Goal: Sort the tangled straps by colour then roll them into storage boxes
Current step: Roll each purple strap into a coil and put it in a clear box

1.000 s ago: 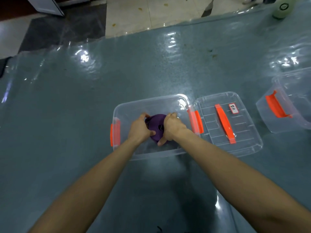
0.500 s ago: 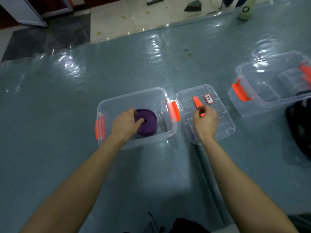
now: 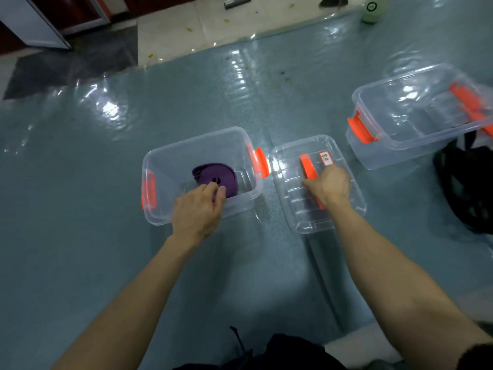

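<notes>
Teal floor matting (image 3: pixel 80 209) under a clear film is laid up to pale tiles at its far edge. Near the mat's middle a clear storage box (image 3: pixel 165 206) with orange latches is set. A purple strap (image 3: pixel 213 174), rolled into a flat coil, is contained in it. The left hand (image 3: pixel 198 212) is extended over the box's near rim with fingers curled at the coil; a grasp cannot be confirmed. The right hand (image 3: pixel 329 185) is closed around the orange handle (image 3: pixel 306 164) of the lid (image 3: pixel 293 209), which is laid flat just beside the box.
</notes>
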Action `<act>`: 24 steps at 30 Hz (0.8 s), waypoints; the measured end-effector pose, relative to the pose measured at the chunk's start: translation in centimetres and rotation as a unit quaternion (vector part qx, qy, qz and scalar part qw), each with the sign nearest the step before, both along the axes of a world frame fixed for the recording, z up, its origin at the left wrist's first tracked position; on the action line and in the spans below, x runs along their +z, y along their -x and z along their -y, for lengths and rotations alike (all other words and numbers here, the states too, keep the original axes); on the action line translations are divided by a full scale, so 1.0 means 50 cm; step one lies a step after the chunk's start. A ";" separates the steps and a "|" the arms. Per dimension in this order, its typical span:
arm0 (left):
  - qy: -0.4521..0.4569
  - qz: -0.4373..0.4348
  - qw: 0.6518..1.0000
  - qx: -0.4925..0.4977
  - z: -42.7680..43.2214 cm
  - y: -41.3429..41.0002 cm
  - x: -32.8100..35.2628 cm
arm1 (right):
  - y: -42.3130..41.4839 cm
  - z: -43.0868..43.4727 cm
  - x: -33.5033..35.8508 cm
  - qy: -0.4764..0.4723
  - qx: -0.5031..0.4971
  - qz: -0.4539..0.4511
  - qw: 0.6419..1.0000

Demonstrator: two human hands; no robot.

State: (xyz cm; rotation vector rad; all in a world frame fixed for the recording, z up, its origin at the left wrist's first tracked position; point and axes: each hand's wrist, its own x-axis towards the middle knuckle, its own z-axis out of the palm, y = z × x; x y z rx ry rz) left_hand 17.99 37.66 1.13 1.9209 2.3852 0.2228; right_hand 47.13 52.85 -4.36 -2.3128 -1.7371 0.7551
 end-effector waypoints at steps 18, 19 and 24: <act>-0.097 0.662 0.741 0.047 -0.095 -0.065 0.157 | 0.011 0.180 0.283 -0.234 0.231 -0.038 0.944; -0.133 0.691 0.707 0.073 -0.080 -0.034 0.155 | 0.038 0.165 0.287 -0.268 0.238 -0.061 0.932; -0.297 0.719 0.581 0.239 -0.009 0.108 0.127 | 0.153 0.111 0.270 -0.286 0.069 -0.184 0.938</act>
